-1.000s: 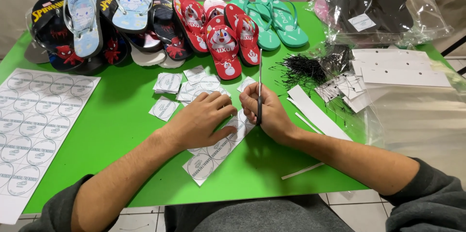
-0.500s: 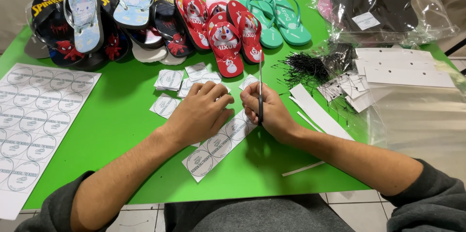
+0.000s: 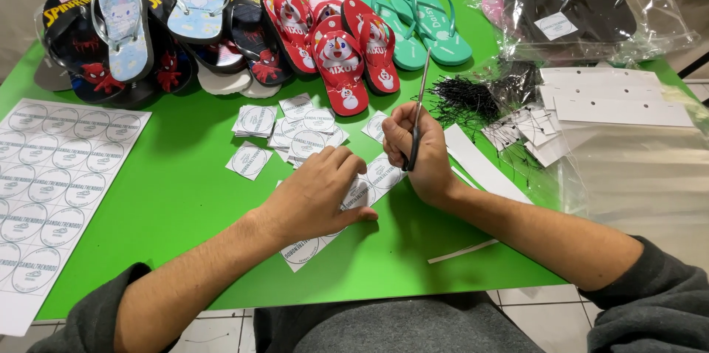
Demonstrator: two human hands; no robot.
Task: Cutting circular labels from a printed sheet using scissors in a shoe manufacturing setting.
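White round-label sheet (image 3: pixel 52 176) at my left; label strip (image 3: pixel 347 205) under my left hand (image 3: pixel 317 194); cut labels (image 3: pixel 295 128) beyond; clear bag (image 3: pixel 583 6) far right.

The counter (image 3: pixel 185 183) is bright green. The label strip (image 3: pixel 373 179) and the sheet (image 3: pixel 52 176) at left are white with grey round prints. The far sandals: red pair (image 3: pixel 343 57) with white cartoon figures, teal pair (image 3: pixel 425 24), light blue pair (image 3: pixel 122 13), black pair (image 3: pixel 74 50) with red figures. The sleeves (image 3: pixel 650 301) are dark grey.

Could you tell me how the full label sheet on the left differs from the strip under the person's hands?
The label sheet lies untouched at the table edge, several columns wide; the strip is one column, angled, pressed by the left hand beside the scissors in the right hand. Both carry round labels.
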